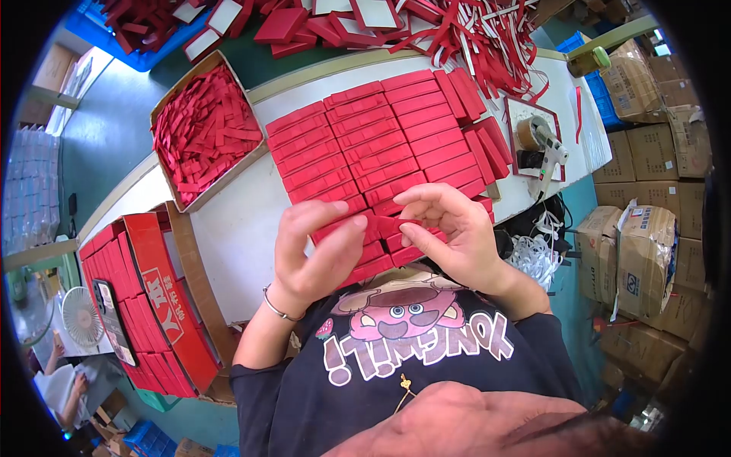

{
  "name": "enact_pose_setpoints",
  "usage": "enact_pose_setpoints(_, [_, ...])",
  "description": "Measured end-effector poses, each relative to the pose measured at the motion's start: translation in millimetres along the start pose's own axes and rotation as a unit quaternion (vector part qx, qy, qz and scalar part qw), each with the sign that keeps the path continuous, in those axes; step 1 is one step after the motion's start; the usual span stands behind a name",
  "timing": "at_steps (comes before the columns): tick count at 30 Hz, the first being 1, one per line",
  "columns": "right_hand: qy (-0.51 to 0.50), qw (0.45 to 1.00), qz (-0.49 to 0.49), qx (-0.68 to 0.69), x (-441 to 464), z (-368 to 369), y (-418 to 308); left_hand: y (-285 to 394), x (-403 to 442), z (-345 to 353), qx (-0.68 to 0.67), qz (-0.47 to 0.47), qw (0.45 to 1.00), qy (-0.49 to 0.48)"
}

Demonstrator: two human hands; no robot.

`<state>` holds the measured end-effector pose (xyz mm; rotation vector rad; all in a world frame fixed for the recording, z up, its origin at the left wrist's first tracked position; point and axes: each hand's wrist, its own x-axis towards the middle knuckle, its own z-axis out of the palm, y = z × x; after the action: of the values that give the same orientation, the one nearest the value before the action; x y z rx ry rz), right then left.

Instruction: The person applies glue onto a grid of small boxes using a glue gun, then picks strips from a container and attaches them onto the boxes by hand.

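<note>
Rows of small red boxes (373,141) are packed close together on the white table, several with ribbon bands or bows across them. At the near end of the rows, a red ribbon (387,226) spans the gap between my two hands. My right hand (451,232) pinches its right end between thumb and forefinger, the other fingers curled. My left hand (318,247), with a bracelet at the wrist, is closed at the ribbon's left side, thumb and forefinger tips near each other. The box directly under the ribbon is partly hidden by my fingers.
An open carton of red ribbon pieces (205,129) stands left. Below it, a red carton (164,297) holds stacked red boxes with a phone (114,324) on top. Loose ribbons (495,38) and a tape dispenser (542,148) lie right. Another person (68,388) sits lower left.
</note>
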<state>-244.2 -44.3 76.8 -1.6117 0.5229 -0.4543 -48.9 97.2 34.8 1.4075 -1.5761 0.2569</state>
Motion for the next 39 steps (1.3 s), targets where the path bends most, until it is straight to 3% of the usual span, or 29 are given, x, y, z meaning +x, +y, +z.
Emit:
enact_pose_setpoints(3, [-0.007,1.0,0.008,-0.004,0,-2,0,8,-3,-5,-0.128,-0.149,0.98,-0.032])
enact_pose_setpoints(7, [-0.038,0.999,0.005,-0.039,-3,-5,-4,25,1,6,-0.37,-0.377,0.848,-0.048])
enact_pose_setpoints(10, [-0.013,0.998,0.008,-0.056,-13,-7,3,26,-12,6,-0.452,-0.443,0.768,-0.094])
enact_pose_setpoints(11, [0.004,0.998,0.012,-0.061,-18,-10,6,33,-10,8,-0.463,-0.454,0.757,-0.075])
enact_pose_setpoints(13, [0.001,0.997,0.034,-0.075,-27,-19,11,34,-18,5,-0.457,-0.46,0.749,-0.139])
enact_pose_setpoints(14, [0.0,0.996,0.044,-0.081,-30,-21,13,35,-21,4,-0.453,-0.461,0.743,-0.171])
enact_pose_setpoints(18, [0.007,0.994,0.037,-0.107,-26,-29,22,35,-14,5,-0.246,-0.338,0.89,-0.182])
enact_pose_setpoints(24, [0.025,0.994,0.094,-0.056,11,-42,34,20,-9,16,-0.046,-0.148,0.985,-0.081])
enact_pose_setpoints(26, [0.022,0.992,0.108,-0.064,17,-47,37,16,-11,15,0.008,-0.064,0.995,-0.082])
enact_pose_setpoints(29, [0.017,0.989,0.12,-0.08,21,-48,39,24,-22,14,0.088,-0.016,0.986,-0.142])
enact_pose_setpoints(33, [0.017,0.987,0.12,-0.106,21,-46,41,23,-20,18,0.159,-0.057,0.955,-0.243])
enact_pose_setpoints(39, [0.032,0.977,0.082,-0.194,21,-43,36,25,-14,19,0.175,-0.075,0.938,-0.288])
